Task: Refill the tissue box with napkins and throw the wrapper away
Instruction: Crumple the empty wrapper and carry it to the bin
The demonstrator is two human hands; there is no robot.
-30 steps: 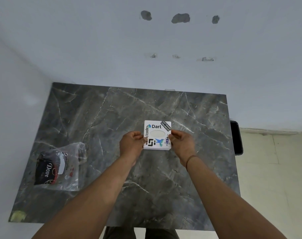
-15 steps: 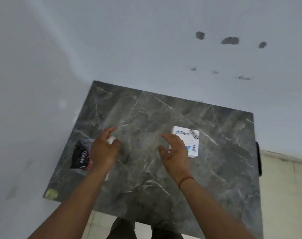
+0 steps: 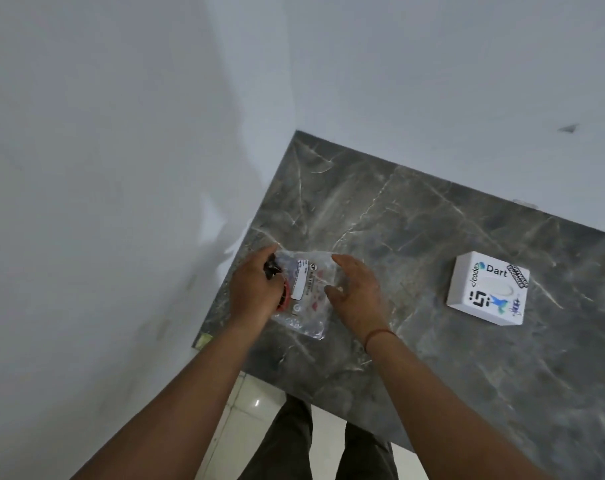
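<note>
A clear plastic wrapper [image 3: 308, 296] with black, red and white print lies near the left edge of the dark marble table [image 3: 415, 341]. My left hand [image 3: 254, 289] is closed on the wrapper's left end. My right hand [image 3: 356, 289] hovers at its right side with fingers spread, touching or nearly touching the plastic. The white tissue box [image 3: 488, 289], covered in stickers and with an oval slot on top, sits on the table to the right, apart from both hands.
White walls meet in a corner just left of and behind the table. A yellowish patch [image 3: 204, 340] marks the table's near-left corner. Pale floor tiles [image 3: 252, 403] and my dark trousers [image 3: 328, 445] show below the table's front edge.
Both hands let go of the tissue box and moved left to the wrapper. My left hand has taken hold of it. The view swung left, so the box now appears at the right.
</note>
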